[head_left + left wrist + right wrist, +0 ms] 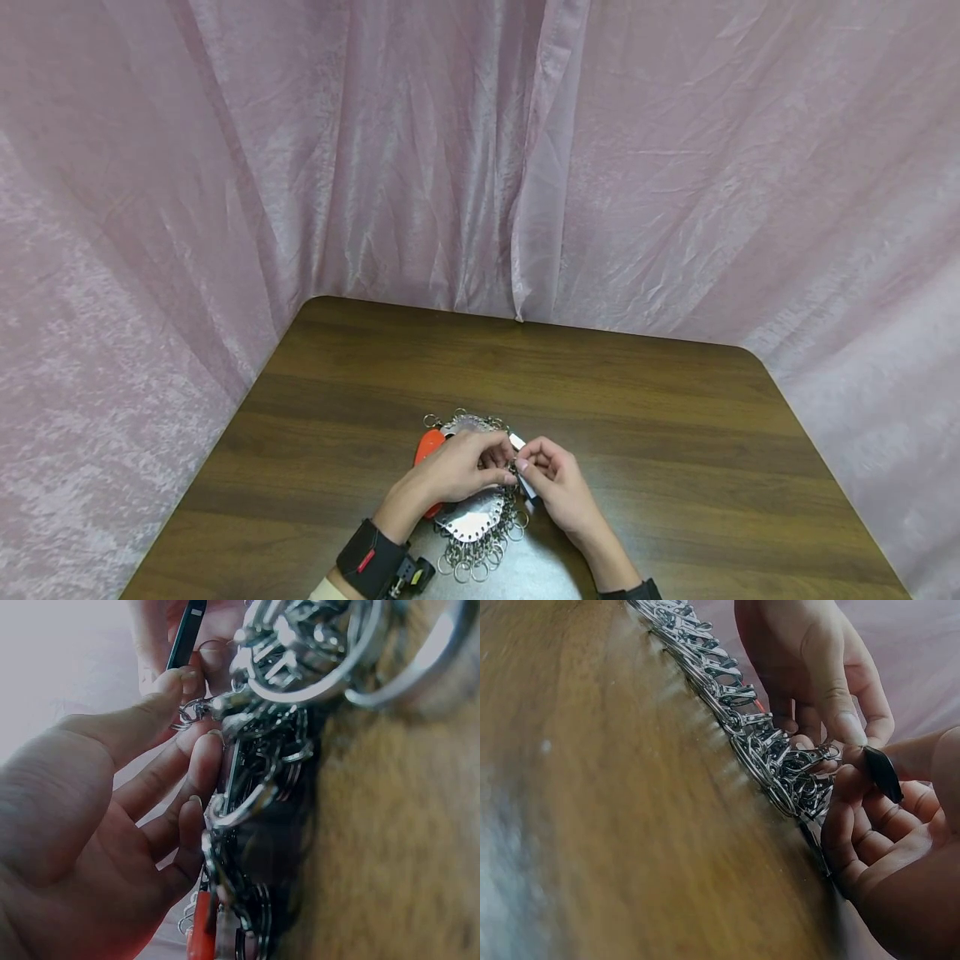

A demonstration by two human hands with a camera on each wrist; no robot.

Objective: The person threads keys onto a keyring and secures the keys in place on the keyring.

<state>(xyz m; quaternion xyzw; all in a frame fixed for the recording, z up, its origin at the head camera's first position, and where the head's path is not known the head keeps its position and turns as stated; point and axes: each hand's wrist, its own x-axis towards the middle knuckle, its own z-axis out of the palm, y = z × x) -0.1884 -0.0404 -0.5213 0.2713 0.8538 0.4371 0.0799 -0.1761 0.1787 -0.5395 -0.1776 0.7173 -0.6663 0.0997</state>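
Observation:
A silvery plate [472, 518] lies on the table, with metal swivel clasps and split rings [480, 554] hanging along its scalloped edge. Over it is my left hand [459, 465], whose thumb and forefinger pinch a small ring of a clasp [193, 712] at the plate's right side. Close against it, my right hand [557, 483] pinches a small flat black piece [883, 774], whose kind I cannot tell. Fingertips of both hands nearly meet at that clasp. The left hand covers the middle of the plate.
An orange-red rounded object [428, 447] sits at the plate's left, partly under the left hand. Beside the right fingers lies a white and dark strip [528, 487]. The brown wooden table [660, 433] ends at a pink curtain [435, 167].

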